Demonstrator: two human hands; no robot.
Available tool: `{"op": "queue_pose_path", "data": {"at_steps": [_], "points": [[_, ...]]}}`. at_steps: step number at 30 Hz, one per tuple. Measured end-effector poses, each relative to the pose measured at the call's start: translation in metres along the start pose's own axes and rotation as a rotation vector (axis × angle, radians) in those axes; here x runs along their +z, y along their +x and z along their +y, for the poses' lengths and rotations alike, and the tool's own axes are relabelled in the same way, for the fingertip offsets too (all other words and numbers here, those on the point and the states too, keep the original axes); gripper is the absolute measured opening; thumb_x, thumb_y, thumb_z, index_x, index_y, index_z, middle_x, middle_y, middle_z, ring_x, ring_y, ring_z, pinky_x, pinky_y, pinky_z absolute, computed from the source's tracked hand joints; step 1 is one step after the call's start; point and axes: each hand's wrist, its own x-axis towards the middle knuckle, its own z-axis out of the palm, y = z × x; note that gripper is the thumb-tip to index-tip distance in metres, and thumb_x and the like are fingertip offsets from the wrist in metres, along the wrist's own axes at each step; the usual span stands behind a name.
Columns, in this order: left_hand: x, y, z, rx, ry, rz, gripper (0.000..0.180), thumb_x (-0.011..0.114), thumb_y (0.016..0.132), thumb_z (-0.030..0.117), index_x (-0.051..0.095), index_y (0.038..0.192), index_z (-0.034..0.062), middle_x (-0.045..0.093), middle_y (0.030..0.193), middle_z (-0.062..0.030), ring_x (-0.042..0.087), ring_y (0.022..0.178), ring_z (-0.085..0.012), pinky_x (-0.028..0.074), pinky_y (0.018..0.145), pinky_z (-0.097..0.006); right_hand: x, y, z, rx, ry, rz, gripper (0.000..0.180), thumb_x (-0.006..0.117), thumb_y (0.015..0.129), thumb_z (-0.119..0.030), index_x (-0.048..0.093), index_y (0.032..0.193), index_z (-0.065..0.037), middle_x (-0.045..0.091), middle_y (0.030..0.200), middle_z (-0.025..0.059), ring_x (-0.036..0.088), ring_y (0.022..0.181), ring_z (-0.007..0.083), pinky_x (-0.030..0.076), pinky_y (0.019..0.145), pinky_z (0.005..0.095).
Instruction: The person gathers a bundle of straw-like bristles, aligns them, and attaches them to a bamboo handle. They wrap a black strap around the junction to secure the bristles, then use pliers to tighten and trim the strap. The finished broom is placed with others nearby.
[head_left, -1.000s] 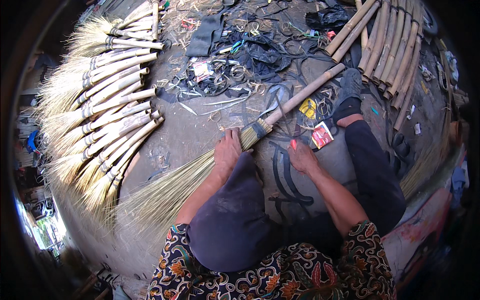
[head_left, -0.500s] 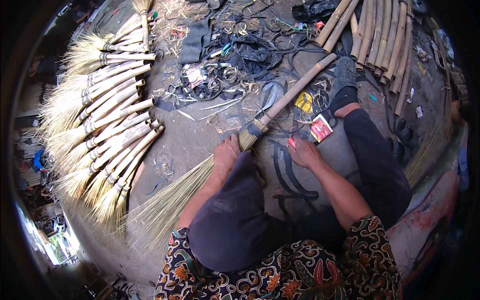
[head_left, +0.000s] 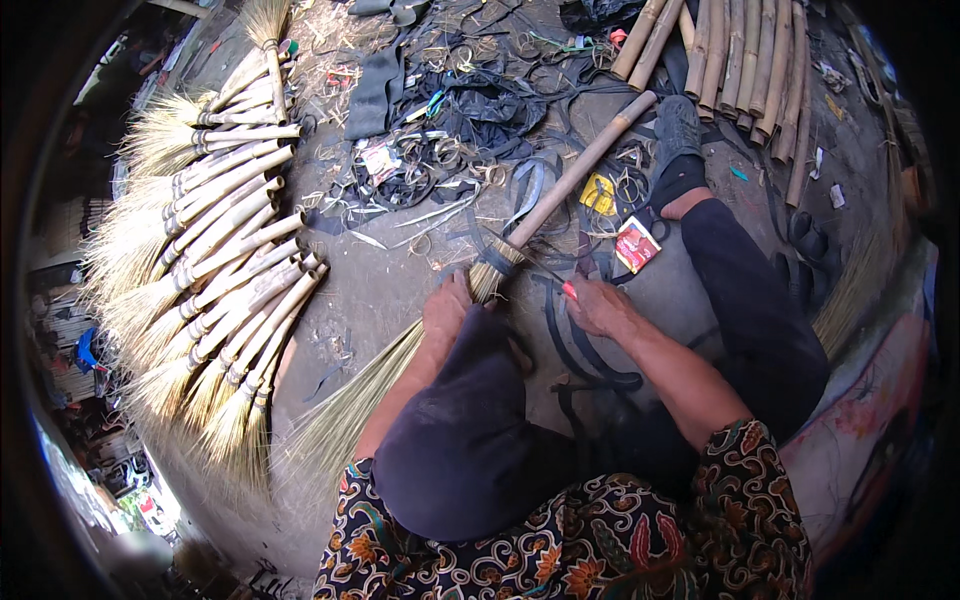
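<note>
Head view: a broom (head_left: 492,280) slants over the floor (head_left: 400,268), a knife (head_left: 541,266) at its neck.

The left hand (head_left: 447,305) lies against the broom's bristles, just below the dark binding (head_left: 497,259); how tightly its fingers close cannot be told. Right of the broom, the right hand (head_left: 598,307) has its fingers wrapped round the knife's red handle, the blade reaching toward the broom's neck. Finished brooms (head_left: 225,265) lie left of the broom, bamboo poles (head_left: 742,65) beyond its handle end, a red packet (head_left: 637,245) to its right.
</note>
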Motion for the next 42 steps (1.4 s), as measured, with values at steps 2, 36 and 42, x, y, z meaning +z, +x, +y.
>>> {"op": "queue_pose_path", "data": {"at_steps": [2,36,42], "points": [[0.001,0.000,0.002,-0.015,0.007,0.026,0.044,0.054,0.105,0.037,0.050,0.135,0.0042,0.065,0.124,-0.0220,0.070,0.104,-0.0435,0.057,0.086,-0.053,-0.002,0.000,0.000,0.071,0.066,0.156,0.036,0.058,0.100,-0.033,0.063,0.113,0.000,0.071,0.103,0.0327,0.069,0.100,0.0517,0.053,0.088,0.0594],[-0.040,0.011,-0.001,0.033,-0.103,-0.158,0.087,0.076,0.085,0.065,0.048,0.139,0.0025,0.059,0.130,-0.0284,0.065,0.115,-0.0466,0.056,0.094,-0.052,0.015,0.001,-0.002,0.092,0.238,0.088,0.039,0.054,0.103,-0.034,0.065,0.111,0.003,0.070,0.109,0.0340,0.068,0.105,0.0518,0.052,0.090,0.0589],[-0.025,0.000,0.017,-0.064,-0.058,-0.032,0.093,0.080,0.080,0.064,0.048,0.140,0.0007,0.058,0.132,-0.0287,0.062,0.121,-0.0446,0.053,0.100,-0.050,0.015,-0.004,-0.002,0.049,0.099,0.054,0.039,0.056,0.101,-0.033,0.063,0.115,0.003,0.070,0.108,0.0330,0.067,0.105,0.0519,0.052,0.091,0.0582]]}}
